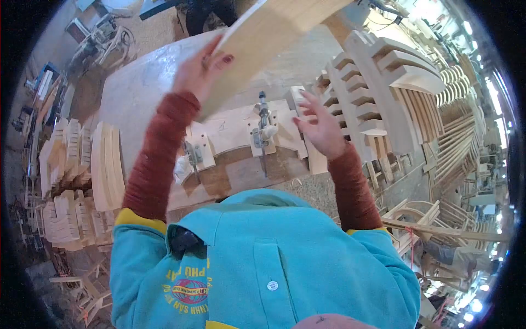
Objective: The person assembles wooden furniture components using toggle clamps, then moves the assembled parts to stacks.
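Note:
My left hand grips the near left edge of a wide, pale wooden board, which is tilted up above the table and runs out of view at the top. My right hand is open, its fingers apart, just right of a plywood jig. The jig has a curved cutout and a handwritten mark. Two metal toggle clamps are fixed to it: one clamp in the middle, another clamp at the left. The raised board hides part of the jig's far side.
Beneath the jig is a large worktable. Shaped wooden parts are stacked on the right, with curved pieces stacked on the left. A person's dark-clothed legs show beyond the table. Chair-like wooden frames stand at the lower right.

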Demonstrator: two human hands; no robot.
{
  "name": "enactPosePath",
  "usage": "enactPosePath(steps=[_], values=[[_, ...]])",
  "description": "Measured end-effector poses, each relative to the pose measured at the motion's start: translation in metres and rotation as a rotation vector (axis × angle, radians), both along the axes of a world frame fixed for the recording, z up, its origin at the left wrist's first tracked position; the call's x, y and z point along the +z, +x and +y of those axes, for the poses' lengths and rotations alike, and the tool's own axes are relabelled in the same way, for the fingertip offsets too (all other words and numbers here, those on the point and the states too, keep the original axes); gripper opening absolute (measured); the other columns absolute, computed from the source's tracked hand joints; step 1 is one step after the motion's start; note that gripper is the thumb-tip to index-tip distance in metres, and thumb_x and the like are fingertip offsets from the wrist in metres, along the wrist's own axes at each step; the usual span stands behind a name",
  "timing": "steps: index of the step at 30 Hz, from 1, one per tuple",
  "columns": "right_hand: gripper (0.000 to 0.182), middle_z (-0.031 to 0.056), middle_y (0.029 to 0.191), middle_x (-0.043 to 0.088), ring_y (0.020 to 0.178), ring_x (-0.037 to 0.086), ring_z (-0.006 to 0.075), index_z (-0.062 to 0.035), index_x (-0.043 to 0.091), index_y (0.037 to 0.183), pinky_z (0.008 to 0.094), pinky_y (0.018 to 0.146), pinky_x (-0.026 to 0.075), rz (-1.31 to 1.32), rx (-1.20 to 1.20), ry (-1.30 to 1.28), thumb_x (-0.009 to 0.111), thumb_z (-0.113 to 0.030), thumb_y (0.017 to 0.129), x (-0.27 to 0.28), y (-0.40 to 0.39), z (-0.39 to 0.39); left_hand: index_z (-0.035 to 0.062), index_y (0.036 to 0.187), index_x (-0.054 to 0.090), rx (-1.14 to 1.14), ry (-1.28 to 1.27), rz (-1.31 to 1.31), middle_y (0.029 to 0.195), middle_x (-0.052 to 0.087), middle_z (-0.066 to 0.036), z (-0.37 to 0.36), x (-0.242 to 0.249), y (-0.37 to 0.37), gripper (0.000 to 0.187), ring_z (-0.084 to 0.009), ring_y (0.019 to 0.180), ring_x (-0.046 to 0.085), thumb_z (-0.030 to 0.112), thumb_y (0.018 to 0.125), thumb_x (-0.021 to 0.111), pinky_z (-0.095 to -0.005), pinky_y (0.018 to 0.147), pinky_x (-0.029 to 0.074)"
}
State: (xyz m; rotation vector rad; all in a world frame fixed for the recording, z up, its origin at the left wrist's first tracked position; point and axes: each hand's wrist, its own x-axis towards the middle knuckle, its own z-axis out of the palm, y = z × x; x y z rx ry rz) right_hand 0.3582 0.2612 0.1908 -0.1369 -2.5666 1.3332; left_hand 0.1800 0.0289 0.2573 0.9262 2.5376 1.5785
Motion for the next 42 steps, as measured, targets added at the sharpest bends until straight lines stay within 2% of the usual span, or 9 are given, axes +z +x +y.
enactPosePath(steps=[6, 9, 17, 22, 25, 30, 33, 39, 42], values=[[0.074, 0.0174, 0.094, 0.058, 0.075, 0.058, 0.0203, -0.0075, 0.032, 0.134, 0.0293, 0.068, 0.048, -0.457, -0.018, -0.047, 0.07, -0.027, 0.074, -0.02, 0.011, -0.039, 0.018, 0.133, 0.041, -0.033, -0.488, 0.166, 0.117, 0.058, -0.012, -0.062, -0.029, -0.128, 0.055, -0.0177, 0.106, 0.052, 0.036, 0.084, 0.058, -0.0296, 0.092, 0.038], [0.064, 0.0119, 0.084, 0.059, 0.068, 0.057, 0.019, -0.008, 0.029, 0.137, 0.0291, 0.066, 0.047, -0.083, -0.076, 0.016, 0.06, -0.017, 0.082, -0.057, -0.02, -0.07, 0.0273, 0.133, 0.04, -0.213, -0.486, -0.068, 0.116, 0.058, -0.014, -0.076, -0.11, -0.197, 0.057, -0.026, 0.107, 0.055, 0.048, 0.082, 0.056, -0.0326, 0.092, 0.039], [0.06, 0.0195, 0.12, 0.051, 0.072, 0.062, 0.0269, -0.0093, 0.021, 0.141, 0.0325, 0.06, 0.048, -0.36, -0.154, 0.208, 0.045, -0.01, 0.085, -0.065, -0.049, -0.077, 0.0142, 0.128, 0.047, -0.689, -0.642, -0.502, 0.12, 0.056, -0.013, -0.063, -0.218, -0.208, 0.052, -0.024, 0.109, 0.052, 0.044, 0.086, 0.051, -0.0344, 0.094, 0.038], [0.05, 0.0138, 0.132, 0.044, 0.069, 0.052, 0.0073, -0.0078, 0.021, 0.141, 0.0218, 0.056, 0.046, -0.427, -0.233, 0.153, 0.034, -0.015, 0.093, -0.053, -0.06, -0.095, 0.0225, 0.13, 0.046, -0.837, -0.632, -0.549, 0.127, 0.051, -0.009, -0.067, -0.254, -0.201, 0.051, -0.0234, 0.116, 0.046, 0.048, 0.086, 0.048, -0.0364, 0.099, 0.032], [0.05, 0.0136, 0.098, 0.053, 0.056, 0.044, 0.0095, -0.0101, 0.024, 0.14, 0.0249, 0.05, 0.041, -0.354, -0.26, 0.106, 0.036, -0.012, 0.091, -0.059, -0.06, -0.098, 0.0247, 0.13, 0.045, -0.887, -0.679, -0.579, 0.127, 0.051, -0.008, -0.065, -0.283, -0.205, 0.053, -0.025, 0.116, 0.046, 0.053, 0.085, 0.047, -0.0374, 0.099, 0.033], [0.049, 0.0108, 0.114, 0.043, 0.06, 0.048, 0.0085, -0.0076, 0.023, 0.14, 0.022, 0.054, 0.045, -0.366, -0.264, 0.125, 0.034, -0.014, 0.092, -0.062, -0.055, -0.094, 0.0219, 0.131, 0.045, -0.884, -0.686, -0.703, 0.126, 0.052, -0.01, -0.052, -0.268, -0.208, 0.058, -0.0248, 0.115, 0.046, 0.056, 0.084, 0.046, -0.0374, 0.098, 0.033], [0.051, 0.0099, 0.068, 0.053, 0.052, 0.05, 0.0127, -0.012, 0.026, 0.14, 0.0272, 0.051, 0.045, -0.297, -0.249, 0.141, 0.038, -0.009, 0.09, -0.065, -0.055, -0.094, 0.0169, 0.131, 0.045, -0.856, -0.734, -0.536, 0.126, 0.052, -0.011, -0.054, -0.257, -0.211, 0.057, -0.0225, 0.115, 0.046, 0.053, 0.086, 0.047, -0.0356, 0.097, 0.033], [0.053, 0.0087, 0.062, 0.051, 0.051, 0.051, 0.0129, -0.0133, 0.027, 0.14, 0.0265, 0.051, 0.045, -0.386, -0.207, 0.151, 0.039, -0.009, 0.089, -0.052, -0.056, -0.091, 0.0121, 0.131, 0.044, -0.755, -0.42, -0.86, 0.127, 0.05, -0.011, -0.059, -0.271, -0.22, 0.056, -0.0203, 0.115, 0.044, 0.048, 0.088, 0.046, -0.0324, 0.099, 0.031], [0.053, 0.008, 0.06, 0.049, 0.051, 0.049, 0.0116, -0.0129, 0.027, 0.14, 0.0258, 0.049, 0.043, -0.387, -0.199, 0.195, 0.037, -0.008, 0.088, -0.056, -0.055, -0.088, 0.0182, 0.129, 0.047, -0.768, -0.517, -0.587, 0.125, 0.053, -0.009, -0.048, -0.268, -0.2, 0.056, -0.0189, 0.112, 0.046, 0.053, 0.086, 0.046, -0.0316, 0.096, 0.034]])
